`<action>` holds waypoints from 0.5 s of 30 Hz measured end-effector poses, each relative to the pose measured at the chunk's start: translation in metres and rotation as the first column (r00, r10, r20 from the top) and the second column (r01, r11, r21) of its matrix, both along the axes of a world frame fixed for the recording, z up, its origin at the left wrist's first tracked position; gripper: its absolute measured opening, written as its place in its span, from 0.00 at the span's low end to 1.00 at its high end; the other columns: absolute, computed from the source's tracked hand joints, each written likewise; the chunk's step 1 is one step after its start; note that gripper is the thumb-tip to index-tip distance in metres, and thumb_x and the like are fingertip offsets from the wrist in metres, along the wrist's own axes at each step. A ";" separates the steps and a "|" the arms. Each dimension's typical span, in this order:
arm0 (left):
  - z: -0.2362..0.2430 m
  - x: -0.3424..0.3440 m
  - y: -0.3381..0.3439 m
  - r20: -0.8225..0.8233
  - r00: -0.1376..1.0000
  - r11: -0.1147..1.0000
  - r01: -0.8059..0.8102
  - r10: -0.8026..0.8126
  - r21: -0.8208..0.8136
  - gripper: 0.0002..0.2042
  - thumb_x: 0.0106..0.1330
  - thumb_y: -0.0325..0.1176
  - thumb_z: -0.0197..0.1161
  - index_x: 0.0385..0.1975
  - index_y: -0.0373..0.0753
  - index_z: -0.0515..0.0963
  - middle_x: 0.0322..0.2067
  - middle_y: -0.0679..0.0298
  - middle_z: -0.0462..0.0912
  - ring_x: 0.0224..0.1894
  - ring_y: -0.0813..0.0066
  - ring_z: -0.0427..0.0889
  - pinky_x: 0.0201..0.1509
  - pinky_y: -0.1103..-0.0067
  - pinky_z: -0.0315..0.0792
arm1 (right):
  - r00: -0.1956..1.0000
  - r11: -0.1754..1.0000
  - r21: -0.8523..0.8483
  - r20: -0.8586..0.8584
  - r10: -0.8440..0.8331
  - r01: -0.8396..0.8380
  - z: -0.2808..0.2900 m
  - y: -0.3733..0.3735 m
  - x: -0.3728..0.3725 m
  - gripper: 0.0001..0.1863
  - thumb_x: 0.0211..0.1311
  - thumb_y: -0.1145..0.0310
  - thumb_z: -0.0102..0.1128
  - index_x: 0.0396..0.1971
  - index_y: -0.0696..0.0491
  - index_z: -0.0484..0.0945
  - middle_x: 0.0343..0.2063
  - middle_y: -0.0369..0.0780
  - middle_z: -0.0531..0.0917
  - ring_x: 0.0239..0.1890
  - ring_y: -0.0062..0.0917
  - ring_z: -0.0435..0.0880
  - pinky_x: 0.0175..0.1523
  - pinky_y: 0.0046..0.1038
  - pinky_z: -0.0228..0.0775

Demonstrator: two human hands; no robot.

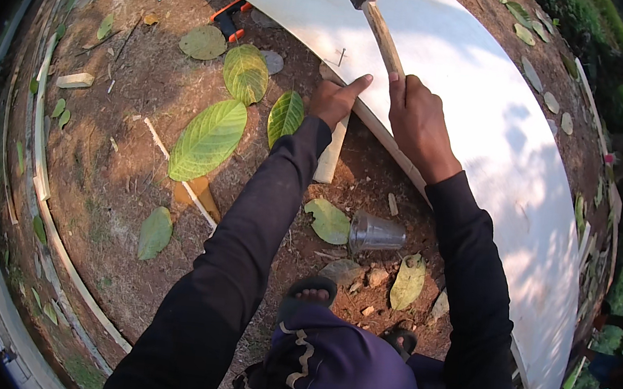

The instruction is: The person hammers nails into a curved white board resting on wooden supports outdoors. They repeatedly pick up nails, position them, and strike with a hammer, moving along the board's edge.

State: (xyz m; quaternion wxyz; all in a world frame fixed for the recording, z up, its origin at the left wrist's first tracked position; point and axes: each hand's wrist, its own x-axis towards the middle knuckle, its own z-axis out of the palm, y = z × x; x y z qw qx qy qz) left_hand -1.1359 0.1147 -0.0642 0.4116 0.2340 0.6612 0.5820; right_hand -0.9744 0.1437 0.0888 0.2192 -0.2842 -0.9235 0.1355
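My right hand [421, 122] is closed around the wooden handle of a hammer [383, 37], whose dark metal head is raised above a large white board [457, 65]. A nail [342, 57] sticks up from the board near its left edge, its shadow beside it. My left hand [334, 101] grips that edge just below the nail, thumb stretched over the top; its other fingers are partly hidden. Under the edge runs a wooden strip [390, 143], and a short wood piece [332, 151] juts out below my left hand.
Large leaves [208, 140] are scattered over the brown soil. An orange-and-black tool [229, 19] lies by the board's far left edge. A clear plastic cup [377, 234] lies near my sandalled feet. Long wooden strips [63, 251] stretch along the left side, near a small wood block [75, 80].
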 end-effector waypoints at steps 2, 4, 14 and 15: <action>0.006 0.001 0.000 -0.065 0.998 0.990 -0.021 0.012 -0.138 0.28 0.60 0.55 0.74 0.32 0.27 0.87 0.29 0.56 0.88 0.32 0.67 0.84 0.41 0.69 0.74 | 0.980 0.986 0.070 0.139 0.140 -0.150 0.003 0.002 0.006 0.28 0.81 0.54 0.45 0.30 0.64 0.77 0.17 0.51 0.77 0.18 0.40 0.78 0.31 0.43 0.72; 0.009 0.005 -0.006 -0.021 0.997 0.997 -0.072 0.072 0.007 0.28 0.59 0.55 0.74 0.35 0.27 0.87 0.33 0.55 0.89 0.35 0.66 0.85 0.43 0.70 0.75 | 0.969 0.990 -0.138 0.242 0.058 -0.025 0.026 0.007 -0.001 0.16 0.76 0.64 0.47 0.33 0.61 0.76 0.23 0.51 0.79 0.25 0.44 0.81 0.32 0.44 0.74; 0.015 0.003 -0.010 0.045 0.998 0.998 -0.045 0.044 0.040 0.29 0.59 0.53 0.75 0.43 0.27 0.86 0.41 0.53 0.89 0.44 0.64 0.87 0.50 0.72 0.76 | 0.907 0.991 -0.101 0.403 0.122 -0.089 0.034 0.010 -0.001 0.13 0.76 0.68 0.45 0.36 0.61 0.76 0.26 0.49 0.80 0.26 0.44 0.82 0.33 0.42 0.75; 0.013 -0.002 -0.010 0.020 0.998 0.997 -0.068 0.068 0.044 0.29 0.59 0.53 0.75 0.43 0.27 0.86 0.41 0.53 0.89 0.44 0.64 0.87 0.50 0.72 0.76 | 0.934 0.990 -0.134 0.348 0.079 -0.033 0.041 0.008 -0.003 0.15 0.77 0.66 0.45 0.35 0.61 0.76 0.25 0.50 0.80 0.26 0.45 0.82 0.33 0.43 0.75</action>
